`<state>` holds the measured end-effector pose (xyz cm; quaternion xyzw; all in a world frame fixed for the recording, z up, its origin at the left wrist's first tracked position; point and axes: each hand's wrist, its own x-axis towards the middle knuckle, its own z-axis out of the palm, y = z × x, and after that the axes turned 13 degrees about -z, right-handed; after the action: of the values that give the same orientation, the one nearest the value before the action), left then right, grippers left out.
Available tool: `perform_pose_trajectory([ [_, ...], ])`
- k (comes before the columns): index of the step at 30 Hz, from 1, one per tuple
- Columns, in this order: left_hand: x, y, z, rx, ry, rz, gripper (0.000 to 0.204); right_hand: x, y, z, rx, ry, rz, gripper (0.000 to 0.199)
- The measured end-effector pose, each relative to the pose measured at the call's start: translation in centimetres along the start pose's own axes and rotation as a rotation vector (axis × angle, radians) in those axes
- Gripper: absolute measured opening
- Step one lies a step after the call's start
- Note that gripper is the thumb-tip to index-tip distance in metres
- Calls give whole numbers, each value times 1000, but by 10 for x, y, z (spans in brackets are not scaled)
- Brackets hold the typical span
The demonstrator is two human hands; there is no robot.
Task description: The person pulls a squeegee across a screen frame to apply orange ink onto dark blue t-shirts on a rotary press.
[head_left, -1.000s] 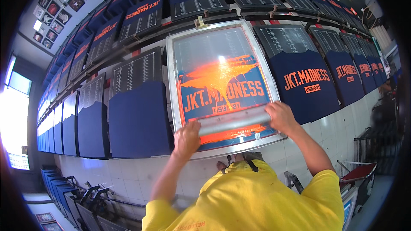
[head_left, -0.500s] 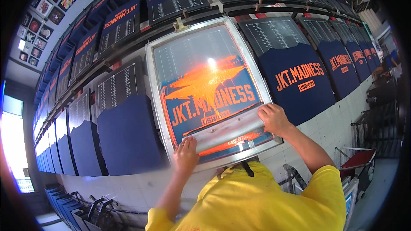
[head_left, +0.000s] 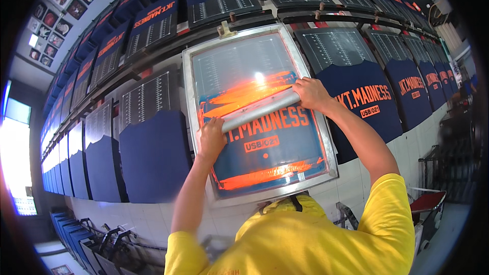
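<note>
A metal-framed printing screen (head_left: 330,169) lies over a board in front of me. Across its mesh stretches a long silver squeegee (head_left: 260,111), slightly higher at its right end. My left hand (head_left: 211,137) is closed round the squeegee's left end, and my right hand (head_left: 310,93) grips the right end. Bright orange ink (head_left: 239,93) is smeared on the mesh just beyond the squeegee, with another streak of orange near the screen's close edge. Orange lettering shows through the mesh below the squeegee, its upper left part covered by the tool and my left hand.
To the right, a navy shirt (head_left: 359,107) with orange print lies on a board. On the left is a plain navy shirt (head_left: 155,160). Further rows of shirt-covered boards run behind a dark rail. A metal clamp (head_left: 224,29) sits at the screen's far edge.
Both hands have pushed the squeegee away from me, from the lower part of the screen to about its middle. The lettering beneath is now uncovered on the near side.
</note>
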<state>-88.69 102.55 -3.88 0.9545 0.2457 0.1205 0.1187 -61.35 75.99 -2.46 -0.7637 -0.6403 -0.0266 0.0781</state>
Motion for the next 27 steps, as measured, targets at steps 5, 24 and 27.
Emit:
perform_pose_trajectory([
  [5, 7, 3, -31, -5, -170, -80, 24, 0, -15, -16, 40, -12, 36, 26],
  [24, -195, -3, -36, 1, 30, 85, 40, -153, -187, 3, -5, 168, -4, 18],
  [27, -161, -9, -33, 23, 43, 114, 37, -132, -165, 6, -12, 159, -5, 17],
])
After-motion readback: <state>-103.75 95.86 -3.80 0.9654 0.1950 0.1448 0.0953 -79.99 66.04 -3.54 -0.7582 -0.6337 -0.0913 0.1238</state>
